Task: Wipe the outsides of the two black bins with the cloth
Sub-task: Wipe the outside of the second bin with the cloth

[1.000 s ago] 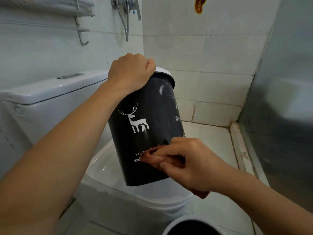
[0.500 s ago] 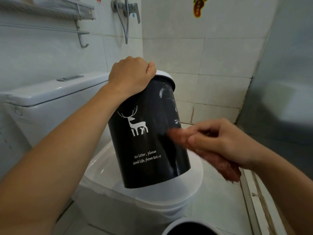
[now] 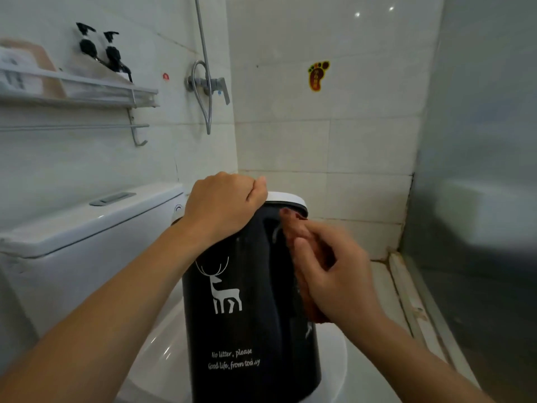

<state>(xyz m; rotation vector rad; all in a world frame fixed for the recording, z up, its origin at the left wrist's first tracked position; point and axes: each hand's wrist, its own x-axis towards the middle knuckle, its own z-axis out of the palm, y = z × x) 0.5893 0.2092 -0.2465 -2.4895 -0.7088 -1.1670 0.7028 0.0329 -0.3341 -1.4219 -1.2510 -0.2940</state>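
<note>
A black bin (image 3: 247, 324) with a white rim, a white deer print and white lettering stands on the closed toilet lid. My left hand (image 3: 223, 205) grips its rim at the top left. My right hand (image 3: 331, 274) holds a reddish-brown cloth (image 3: 292, 221) and presses it against the bin's upper right side, just below the rim. The cloth's lower end shows under my palm. The second black bin is out of view.
The white toilet cistern (image 3: 87, 225) is at the left, the toilet lid (image 3: 162, 359) under the bin. A wall shelf (image 3: 81, 91) with bottles and a shower mixer (image 3: 207, 84) hang above. A frosted glass partition (image 3: 479, 199) and its floor sill close off the right.
My right hand moved the cloth up the bin's right side, from near the bottom to just under the rim. The camera tilted up, so the second bin's rim left the view.
</note>
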